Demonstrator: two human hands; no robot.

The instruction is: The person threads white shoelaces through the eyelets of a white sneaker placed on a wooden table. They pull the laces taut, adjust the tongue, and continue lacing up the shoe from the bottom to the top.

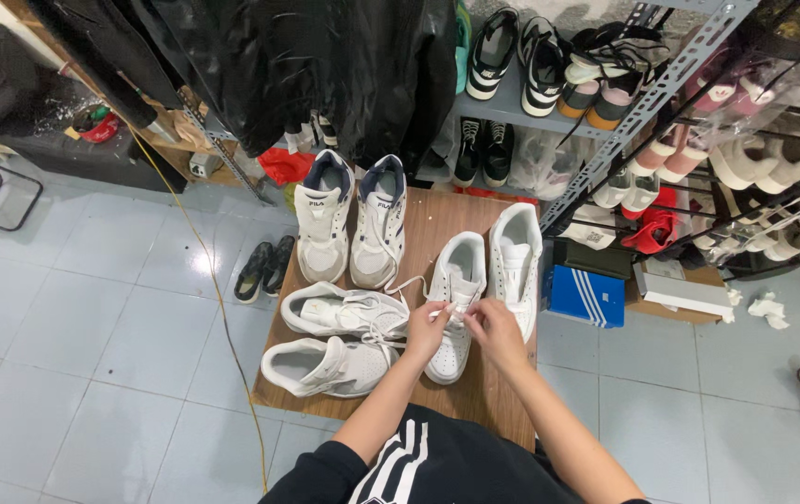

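Tiles (92,308) of pale grey cover the floor at the left, crossed by a thin yellow cord (218,299) that runs from far to near. Just right of it a pair of black shoes (264,269) lies on the floor beside a low wooden table (474,392). On the table's near left two white sneakers (334,341) lie on their sides, and beyond them a grey-and-navy pair (351,222) stands upright, toes toward the person. Right of centre stands a plain white sneaker (454,289), with its partner (515,254) close beside it on the right. The left hand (427,327) is closed, pinching a white lace (409,282) over that sneaker's tongue. The right hand (493,329), just beside it, is likewise closed on the lacing of the same shoe. Farther right a blue shoebox (586,297) sits on the floor, and a metal rack (661,84) loaded with shoes rises at the far right.
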